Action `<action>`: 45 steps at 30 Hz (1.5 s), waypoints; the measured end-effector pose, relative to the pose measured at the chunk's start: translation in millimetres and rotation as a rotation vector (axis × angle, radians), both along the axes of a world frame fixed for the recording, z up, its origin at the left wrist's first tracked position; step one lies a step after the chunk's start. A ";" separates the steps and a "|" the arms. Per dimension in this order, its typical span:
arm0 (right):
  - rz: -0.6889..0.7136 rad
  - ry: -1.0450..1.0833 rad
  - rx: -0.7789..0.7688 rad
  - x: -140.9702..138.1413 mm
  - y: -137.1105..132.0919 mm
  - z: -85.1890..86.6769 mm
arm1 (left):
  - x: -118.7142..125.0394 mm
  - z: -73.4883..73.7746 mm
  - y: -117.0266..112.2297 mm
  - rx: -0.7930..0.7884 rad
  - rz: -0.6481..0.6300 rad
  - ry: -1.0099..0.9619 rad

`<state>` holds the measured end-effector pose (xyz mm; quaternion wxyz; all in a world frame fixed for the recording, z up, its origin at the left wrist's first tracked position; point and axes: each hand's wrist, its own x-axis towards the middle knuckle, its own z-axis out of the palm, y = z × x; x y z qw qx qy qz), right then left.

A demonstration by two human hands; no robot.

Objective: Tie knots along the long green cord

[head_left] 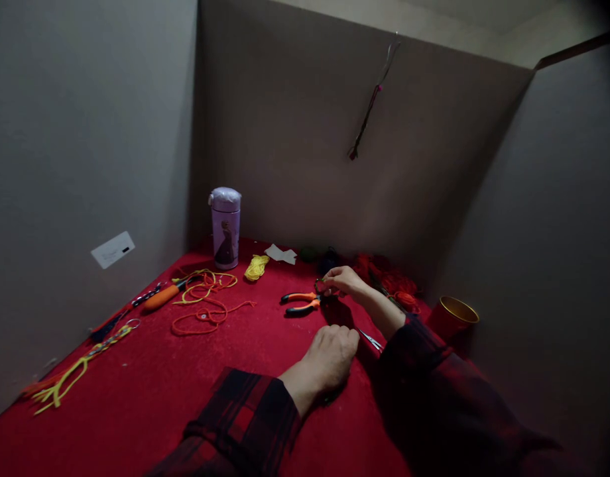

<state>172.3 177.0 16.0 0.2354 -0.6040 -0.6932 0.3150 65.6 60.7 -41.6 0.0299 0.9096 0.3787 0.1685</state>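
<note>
My left hand (331,356) rests on the red cloth (150,397), curled closed with its back up. Whatever its fingers hold, if anything, is hidden; a small dark bit shows under it. Farther forward, my right hand (343,281) pinches a small dark loop (318,285), too dim to name more exactly. Right below that loop lie orange-and-black pliers (305,305), their jaws partly in the hand's shadow. Small scissors (370,340) lie between my left hand and my right sleeve, partly covered by the sleeve.
A purple bottle (226,228), yellow cord bundle (256,267) and white paper (280,254) stand or lie at the back. Orange cord (205,324), an orange-handled tool (160,297) and braided keychains (93,351) are left. Red yarn (384,273) and a cup (454,318) are right. A braid (365,122) hangs behind.
</note>
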 end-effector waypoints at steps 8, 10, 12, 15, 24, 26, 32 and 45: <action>-0.237 -0.327 0.238 -12.3 3.4 -15.7 | 1.0 -3.2 0.4 -0.015 0.007 0.019; -0.280 -0.411 0.268 -15.4 2.6 -16.8 | 1.1 -5.0 0.5 -0.016 0.009 0.016; -0.302 -0.489 0.283 -18.3 1.7 -16.7 | 1.1 -6.4 0.5 -0.016 0.013 0.009; -0.293 -0.577 0.306 -21.6 2.0 -17.0 | 0.9 -7.0 0.5 -0.013 0.016 -0.005; -0.184 -0.645 0.343 -25.4 9.9 -22.3 | -0.2 -3.9 3.5 -0.041 0.138 -0.081; -0.177 -0.635 0.349 -25.4 11.4 -23.4 | -0.2 -4.3 4.0 -0.050 0.153 -0.088; -0.109 -0.573 0.343 -18.7 15.7 -26.8 | 0.0 -3.0 4.0 -0.052 0.228 -0.127; -0.025 -0.525 0.357 -13.3 20.3 -24.8 | -0.7 1.2 6.9 -0.008 0.422 -0.232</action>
